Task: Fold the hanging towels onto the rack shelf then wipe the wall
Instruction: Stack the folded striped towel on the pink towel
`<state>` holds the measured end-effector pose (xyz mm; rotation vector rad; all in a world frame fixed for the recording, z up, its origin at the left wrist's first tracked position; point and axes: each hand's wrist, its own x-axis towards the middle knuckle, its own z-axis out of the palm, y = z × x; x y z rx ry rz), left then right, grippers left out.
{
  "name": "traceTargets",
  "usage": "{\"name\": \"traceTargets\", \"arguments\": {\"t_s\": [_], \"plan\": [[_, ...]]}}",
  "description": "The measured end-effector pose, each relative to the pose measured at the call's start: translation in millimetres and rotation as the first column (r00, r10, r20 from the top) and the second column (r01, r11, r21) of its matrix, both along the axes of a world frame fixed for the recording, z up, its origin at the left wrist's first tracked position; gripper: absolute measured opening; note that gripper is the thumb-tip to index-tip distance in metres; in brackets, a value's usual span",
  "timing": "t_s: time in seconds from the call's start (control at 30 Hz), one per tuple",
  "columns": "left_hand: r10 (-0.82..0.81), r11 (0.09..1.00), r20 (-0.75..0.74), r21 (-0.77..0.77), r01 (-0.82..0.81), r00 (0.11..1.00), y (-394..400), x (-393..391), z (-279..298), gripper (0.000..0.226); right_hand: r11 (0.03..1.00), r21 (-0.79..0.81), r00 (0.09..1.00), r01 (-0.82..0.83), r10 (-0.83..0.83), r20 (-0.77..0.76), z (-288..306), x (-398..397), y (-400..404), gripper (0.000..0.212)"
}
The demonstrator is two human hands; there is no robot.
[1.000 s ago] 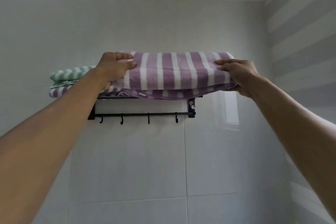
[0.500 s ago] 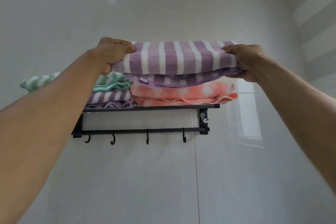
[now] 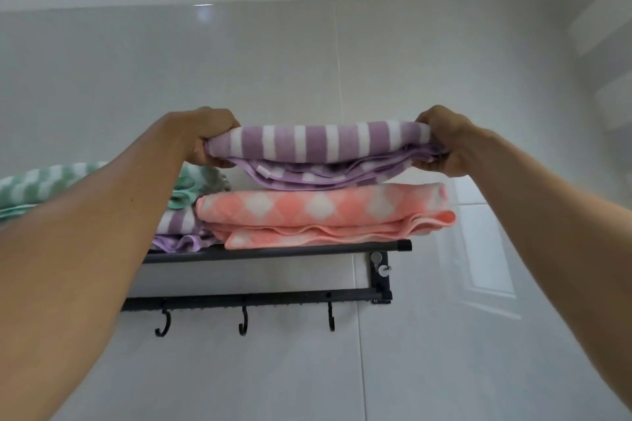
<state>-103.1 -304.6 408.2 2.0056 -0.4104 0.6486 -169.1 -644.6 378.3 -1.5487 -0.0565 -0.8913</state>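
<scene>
Above the rack shelf (image 3: pixel 273 251), the folded purple striped towel (image 3: pixel 318 143) is held level, long axis left-right, just over the pink towel (image 3: pixel 325 212), folded edges facing the camera. Open wall (image 3: pixel 342 61) is seen above. Its ends are gripped by left hand (image 3: pixel 208 137) and right hand (image 3: pixel 441 140).

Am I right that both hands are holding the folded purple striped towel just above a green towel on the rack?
Not quite: in the head view both hands, left and right, hold the purple towel above a pink towel on the rack, not a green one.
</scene>
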Motion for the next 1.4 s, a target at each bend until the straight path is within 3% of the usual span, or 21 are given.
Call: {"name": "traceTargets", "arguments": {"t_s": [0.1, 0.13, 0.2, 0.23, 0.3, 0.43, 0.47, 0.57, 0.63, 0.73, 0.8, 0.9, 0.97, 1.07, 1.17, 1.4], "plan": [[0.143, 0.944, 0.031, 0.297, -0.146, 0.989, 3, 9, -10, 0.01, 0.999, -0.042, 0.997, -0.007, 0.003, -0.078, -5, 13, -8, 0.02], [0.16, 0.929, 0.03, 0.333, -0.161, 0.987, 4, 10, -11, 0.015, 0.999, -0.051, 0.996, -0.011, 0.007, -0.09, -6, 15, -10, 0.022], [0.156, 0.948, -0.007, 0.28, -0.148, 0.988, 7, 21, -2, 0.048, 0.998, -0.059, 0.997, -0.002, -0.003, -0.08, -4, 15, -12, 0.024], [0.142, 0.969, -0.023, 0.209, -0.134, 0.99, 7, 25, 3, 0.051, 0.999, -0.05, 0.998, 0.009, -0.012, -0.058, -2, 15, -13, 0.023], [0.196, 0.951, -0.073, 0.257, -0.171, 0.978, 1, 23, 4, 0.035, 0.998, -0.04, 0.999, 0.047, -0.048, -0.017, -1, 15, -12, 0.02], [0.282, 0.808, 0.089, 0.516, -0.286, 0.955, -12, 28, -1, 0.012, 0.987, -0.096, 0.99, 0.128, -0.133, -0.047, -10, 18, -12, 0.027], [0.299, 0.791, 0.129, 0.521, -0.321, 0.945, -14, 30, -2, 0.022, 0.98, -0.113, 0.983, 0.164, -0.172, -0.067, -14, 17, -13, 0.028], [0.403, 0.811, 0.304, 0.317, -0.491, 0.863, -23, 23, 3, 0.059, 0.919, -0.225, 0.932, 0.324, -0.351, -0.094, -19, 9, -14, 0.03], [0.361, 0.839, 0.442, 0.23, -0.493, 0.821, -26, 19, 9, 0.067, 0.807, -0.333, 0.859, 0.488, -0.512, 0.018, -20, 4, -11, 0.032], [0.14, 0.881, 0.498, 0.332, -0.337, 0.856, -36, -1, 2, 0.076, 0.485, -0.507, 0.687, 0.713, -0.628, 0.366, -23, 2, 2, 0.049], [0.037, 0.811, 0.558, 0.468, -0.352, 0.829, -48, -12, -14, 0.085, 0.336, -0.585, 0.66, 0.738, -0.541, 0.522, -29, 4, 17, 0.05], [0.061, 0.675, 0.635, 0.542, -0.501, 0.77, -58, -5, -36, 0.077, 0.148, -0.721, 0.662, 0.677, -0.55, 0.509, -37, 11, 33, 0.051], [0.129, 0.638, 0.646, 0.526, -0.562, 0.752, -56, 6, -46, 0.069, 0.162, -0.738, 0.661, 0.655, -0.596, 0.456, -41, 15, 34, 0.05], [0.188, 0.627, 0.649, 0.499, -0.599, 0.737, -50, 14, -57, 0.073, 0.206, -0.741, 0.671, 0.639, -0.621, 0.406, -45, 15, 33, 0.049], [0.225, 0.583, 0.727, 0.433, -0.687, 0.649, -51, 12, -57, 0.078, 0.209, -0.73, 0.668, 0.651, -0.615, 0.42, -50, 10, 40, 0.049], [0.208, 0.79, 0.869, 0.122, -0.601, 0.449, -56, -9, -81, 0.055, 0.319, -0.622, 0.683, 0.715, -0.51, 0.523, -80, -20, 75, 0.05]]}}
